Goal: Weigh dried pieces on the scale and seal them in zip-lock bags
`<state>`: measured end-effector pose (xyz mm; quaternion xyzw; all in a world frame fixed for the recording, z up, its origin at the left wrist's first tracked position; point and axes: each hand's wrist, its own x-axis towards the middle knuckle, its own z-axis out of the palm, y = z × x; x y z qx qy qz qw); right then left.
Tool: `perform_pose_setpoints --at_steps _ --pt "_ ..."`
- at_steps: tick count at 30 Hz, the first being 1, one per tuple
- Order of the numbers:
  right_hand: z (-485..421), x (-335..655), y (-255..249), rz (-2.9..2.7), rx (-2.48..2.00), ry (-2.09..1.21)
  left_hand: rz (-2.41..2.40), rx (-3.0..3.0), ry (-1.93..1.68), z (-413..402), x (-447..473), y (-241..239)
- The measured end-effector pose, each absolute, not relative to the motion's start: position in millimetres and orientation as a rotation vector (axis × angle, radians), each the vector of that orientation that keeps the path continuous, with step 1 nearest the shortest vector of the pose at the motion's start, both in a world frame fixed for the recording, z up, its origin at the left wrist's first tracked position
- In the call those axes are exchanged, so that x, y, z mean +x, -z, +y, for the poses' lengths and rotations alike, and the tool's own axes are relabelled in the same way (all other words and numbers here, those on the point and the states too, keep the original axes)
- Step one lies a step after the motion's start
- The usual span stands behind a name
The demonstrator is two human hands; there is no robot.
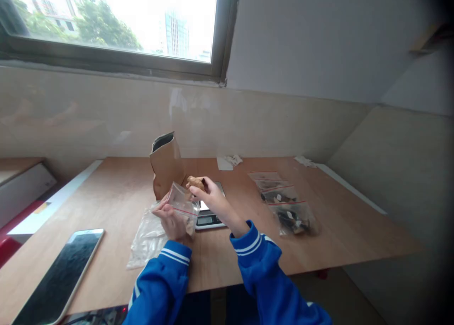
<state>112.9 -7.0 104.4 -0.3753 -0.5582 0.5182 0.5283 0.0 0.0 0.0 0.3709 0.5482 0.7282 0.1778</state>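
My left hand (172, 222) is closed on the edge of a clear zip bag (183, 203) with a red seal line, its mouth tilted up. Some light brown matter shows low inside the bag. Just above its mouth, my right hand (215, 201) grips a light brown, knobbly piece (196, 182) whose kind I cannot make out. Beneath my right hand sits a digital scale (209, 221), partly covered by the hand and the bag. A brown paper bag (166, 169) stands open behind my left hand. More clear plastic bags (147, 237) lie flat beside my left wrist.
On the right, several red-lined zip bags (292, 218) with dark contents lie overlapping. A large phone (65, 270) rests at the front left. White crumpled paper (230, 162) lies at the back of the wooden table (241, 259), near the wall. Another white scrap (305, 162) is farther right.
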Motion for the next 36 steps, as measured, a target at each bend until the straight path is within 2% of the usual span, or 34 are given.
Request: perform_pose_setpoints --at_steps 7,19,24,29,36 --pt "-5 100 -89 -1.543 -1.084 -1.107 1.495 1.051 -2.075 -2 2 -5" --pt "-9 92 -97 -1.758 -1.135 -0.973 1.580 0.896 -2.068 2 0 -5" --pt "-2 97 -96 -1.767 -1.005 -0.664 1.641 0.899 -2.062 4 -1 -5" --pt "26 121 -62 -1.752 -1.198 -0.415 1.630 0.840 -2.056 5 -1 -5" --pt "45 132 -11 -2.060 -1.472 -0.323 1.670 0.848 -2.019 4 -2 -7"
